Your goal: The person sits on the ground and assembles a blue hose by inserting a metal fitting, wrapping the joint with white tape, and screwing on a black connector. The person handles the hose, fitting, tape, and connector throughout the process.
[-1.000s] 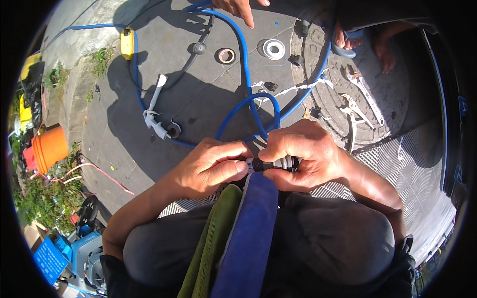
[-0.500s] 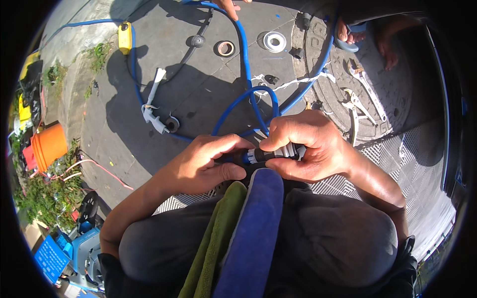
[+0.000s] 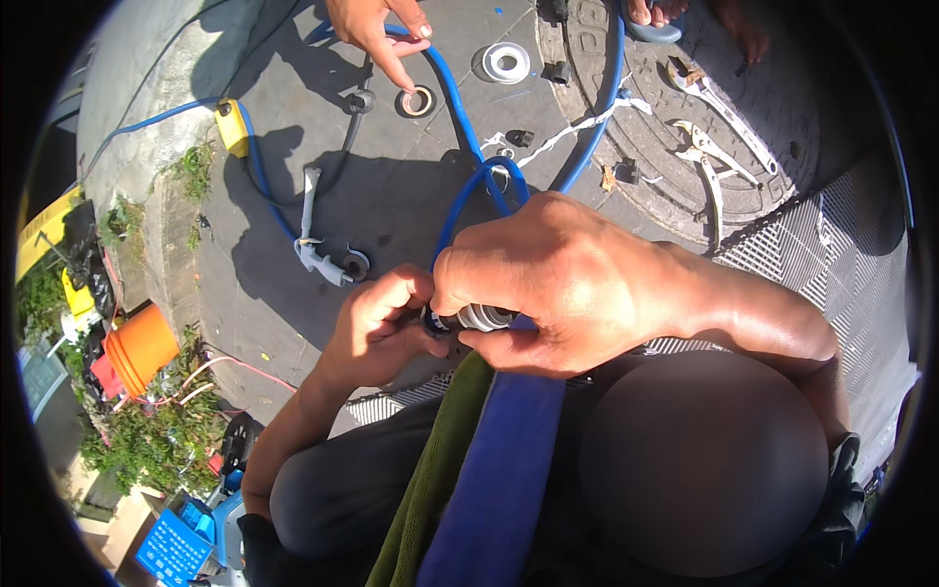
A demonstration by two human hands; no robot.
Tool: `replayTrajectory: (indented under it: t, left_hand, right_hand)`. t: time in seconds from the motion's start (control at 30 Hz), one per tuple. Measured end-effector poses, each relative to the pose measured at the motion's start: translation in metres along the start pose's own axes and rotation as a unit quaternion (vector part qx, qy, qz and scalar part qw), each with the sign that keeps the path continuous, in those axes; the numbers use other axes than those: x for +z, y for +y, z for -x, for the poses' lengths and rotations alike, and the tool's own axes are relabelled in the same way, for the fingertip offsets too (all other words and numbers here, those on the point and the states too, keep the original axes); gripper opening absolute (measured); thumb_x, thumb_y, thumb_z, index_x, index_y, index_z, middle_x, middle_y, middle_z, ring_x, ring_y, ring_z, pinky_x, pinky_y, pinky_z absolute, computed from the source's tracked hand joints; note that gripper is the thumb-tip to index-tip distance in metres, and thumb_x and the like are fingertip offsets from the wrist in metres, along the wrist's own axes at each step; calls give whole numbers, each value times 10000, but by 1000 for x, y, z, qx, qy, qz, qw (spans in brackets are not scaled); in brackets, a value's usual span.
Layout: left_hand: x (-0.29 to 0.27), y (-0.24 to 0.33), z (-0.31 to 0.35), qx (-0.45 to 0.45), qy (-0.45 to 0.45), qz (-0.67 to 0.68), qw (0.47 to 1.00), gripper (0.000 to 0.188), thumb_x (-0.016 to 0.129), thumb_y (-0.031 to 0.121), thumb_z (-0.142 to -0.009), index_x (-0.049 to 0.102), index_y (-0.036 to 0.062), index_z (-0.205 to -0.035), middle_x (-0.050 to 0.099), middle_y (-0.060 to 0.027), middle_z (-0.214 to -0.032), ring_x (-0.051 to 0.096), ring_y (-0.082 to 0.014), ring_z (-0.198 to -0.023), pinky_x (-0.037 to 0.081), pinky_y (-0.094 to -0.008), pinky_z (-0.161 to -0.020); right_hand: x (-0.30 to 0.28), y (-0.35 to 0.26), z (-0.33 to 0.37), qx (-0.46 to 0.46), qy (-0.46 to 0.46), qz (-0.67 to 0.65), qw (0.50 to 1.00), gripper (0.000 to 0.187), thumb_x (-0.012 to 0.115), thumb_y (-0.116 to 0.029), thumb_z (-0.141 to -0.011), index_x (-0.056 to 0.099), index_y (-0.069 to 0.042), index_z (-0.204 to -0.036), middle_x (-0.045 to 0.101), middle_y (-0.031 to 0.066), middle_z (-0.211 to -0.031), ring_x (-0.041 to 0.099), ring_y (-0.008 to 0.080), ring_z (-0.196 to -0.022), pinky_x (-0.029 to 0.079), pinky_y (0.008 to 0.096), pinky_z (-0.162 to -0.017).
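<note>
Both my hands work on a ribbed grey and black fitting [image 3: 486,318] held above my lap. My right hand [image 3: 572,279] is closed around its ribbed grey part, thumb below and fingers above. The fingers of my left hand [image 3: 381,328] pinch the dark end at the left, mostly hidden behind them. A blue cable [image 3: 452,98] loops on the ground just beyond my hands; whether it enters the fitting is hidden. Below the fitting, a green cloth strip [image 3: 438,460] and a purple cloth strip [image 3: 504,460] hang toward me.
Another person's hand [image 3: 377,34] reaches in at the far side, over a brown tape ring [image 3: 405,106]. A white tape roll [image 3: 489,64], an adjustable wrench [image 3: 729,112] and locking pliers [image 3: 709,161] lie beyond. An orange bucket [image 3: 142,347] stands left.
My hands and the fitting have shifted left in view, and my right hand now covers more of it. The other person's hand has come further in toward the brown tape ring. The view has shifted.
</note>
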State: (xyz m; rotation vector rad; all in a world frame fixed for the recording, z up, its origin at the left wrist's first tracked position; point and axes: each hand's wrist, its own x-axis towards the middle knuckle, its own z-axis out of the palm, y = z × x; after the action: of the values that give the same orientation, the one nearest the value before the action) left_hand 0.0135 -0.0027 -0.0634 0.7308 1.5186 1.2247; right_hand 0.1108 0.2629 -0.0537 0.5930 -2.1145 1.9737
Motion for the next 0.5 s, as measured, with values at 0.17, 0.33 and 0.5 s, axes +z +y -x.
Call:
replayTrajectory:
  t: [0.17, 0.33, 0.5]
  left_hand:
    - [12, 27, -9, -4, 18, -28, 999, 485, 831, 312, -944, 611, -30, -1208, 675, -77, -971, 649, -128, -880, 533, -314, -775]
    - [17, 35, -23, 71, -1, -284, 956, 338, 772, 232, -965, 652, -1, -1178, 722, -157, -1002, 722, -339, -872, 573, -423, -758]
    - [24, 36, -31, 170, 28, -428, 887, 217, 740, 148, -952, 658, 23, -1109, 716, -123, -959, 727, -317, -827, 601, -406, -708]
  right_hand:
    - [-2, 3, 4, 24, -15, 15, 999, 201, 724, -15, -795, 638, -23, -977, 674, 143, -751, 708, 381, -742, 534, 477, -620]
    - [-14, 0, 7, 188, -91, 3, 978, 235, 776, -142, -858, 611, 1, -943, 682, 176, -764, 711, 394, -751, 536, 482, -648]
    - [-9, 13, 8, 434, -195, -170, 863, 449, 682, -409, -1041, 698, 27, -935, 671, 122, -736, 671, 219, -704, 518, 406, -650]
